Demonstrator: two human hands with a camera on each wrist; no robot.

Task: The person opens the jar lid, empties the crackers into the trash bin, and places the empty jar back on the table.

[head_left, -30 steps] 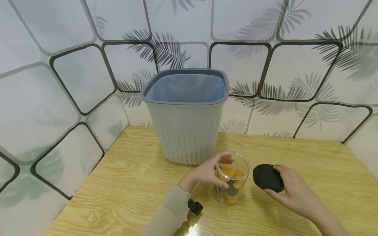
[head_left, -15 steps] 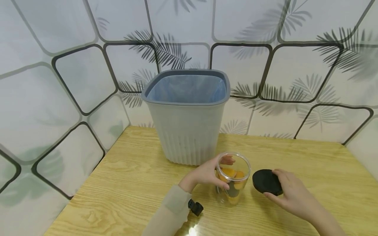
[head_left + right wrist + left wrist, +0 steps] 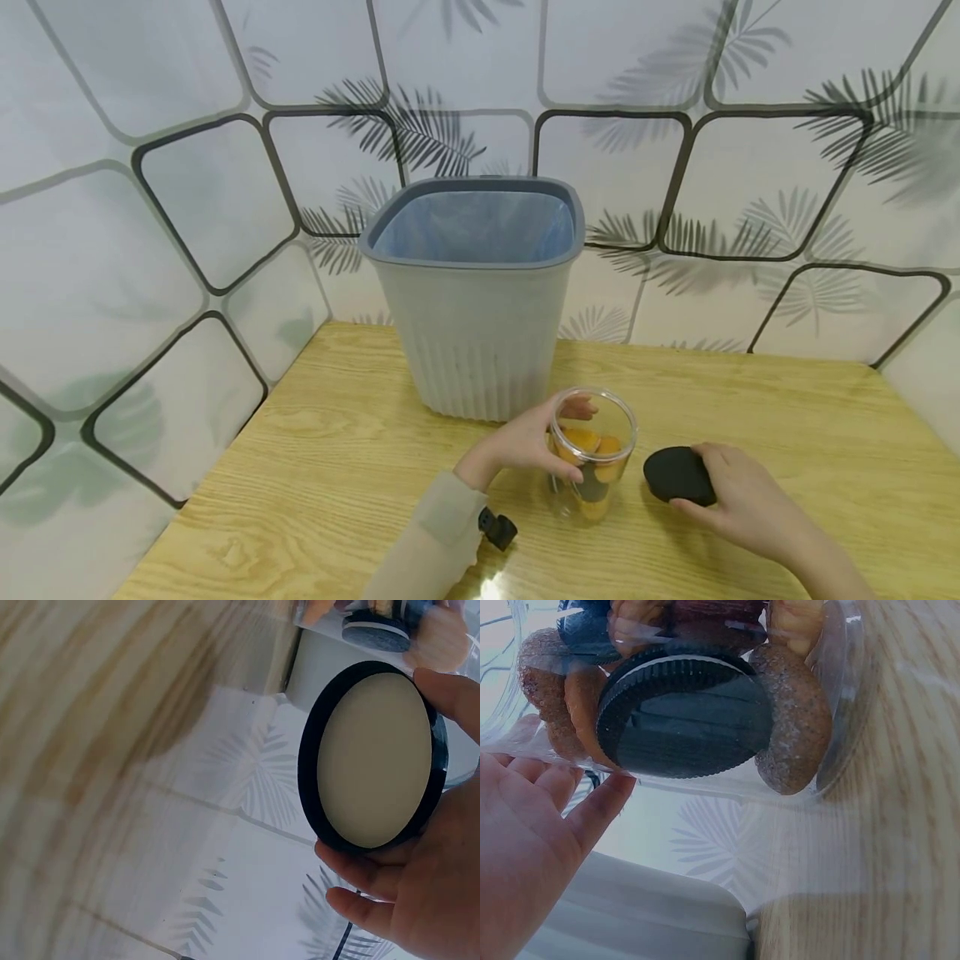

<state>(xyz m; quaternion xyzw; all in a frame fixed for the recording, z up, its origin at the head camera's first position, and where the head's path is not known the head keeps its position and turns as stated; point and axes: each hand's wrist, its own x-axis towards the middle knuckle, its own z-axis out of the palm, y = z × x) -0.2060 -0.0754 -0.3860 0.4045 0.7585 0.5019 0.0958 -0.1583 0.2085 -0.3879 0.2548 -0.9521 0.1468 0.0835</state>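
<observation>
A clear jar [image 3: 597, 457] stands on the table with cookies inside. In the left wrist view a dark sandwich cookie [image 3: 694, 720] shows through its wall, beside a speckled brown cookie [image 3: 795, 720]. My left hand [image 3: 517, 442] grips the jar from the left, thumb in front and fingers round the back. To the right of the jar, my right hand [image 3: 750, 500] holds a round black lid [image 3: 677, 475] by its edge, apart from the jar. The pale underside of the lid [image 3: 375, 761] faces the right wrist camera.
A grey waste bin [image 3: 472, 333] with a bluish liner stands behind the jar. A small black device [image 3: 497, 528] is at the left sleeve. The wooden table [image 3: 315, 467] meets patterned walls [image 3: 600, 183] at the back and left.
My right hand has lowered the black lid a little towards the table and tilted it. The left hand and the jar have stayed in place.
</observation>
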